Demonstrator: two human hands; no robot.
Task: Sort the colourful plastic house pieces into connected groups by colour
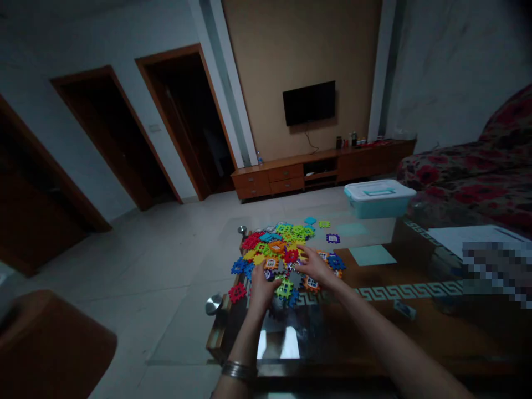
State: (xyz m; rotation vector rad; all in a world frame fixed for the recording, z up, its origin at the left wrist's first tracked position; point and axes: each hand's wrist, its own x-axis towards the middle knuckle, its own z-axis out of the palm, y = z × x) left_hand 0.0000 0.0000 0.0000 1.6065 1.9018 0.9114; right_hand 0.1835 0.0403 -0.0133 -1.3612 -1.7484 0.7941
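Note:
A heap of colourful interlocking plastic tiles (261, 249) with notched edges lies on the glass-topped table (324, 332). At the heap's near side is my left hand (262, 287), thumb and fingers apart around a purple tile (269, 275) and next to an orange window tile (271, 263). Whether it grips either one is hard to make out. My right hand (316, 267) reaches in from the right with its fingers spread, close to a red tile (291, 256). A green tile (284, 288) lies between the hands, nearer to me.
A lidded light-blue storage box (380, 206) stands beyond the heap, at the right. Sheets of paper (449, 239) lie on the table's right side. A loose purple tile (333, 238) sits apart from the pile. Past the table are a low TV cabinet (286, 178) and a floral sofa (469, 172).

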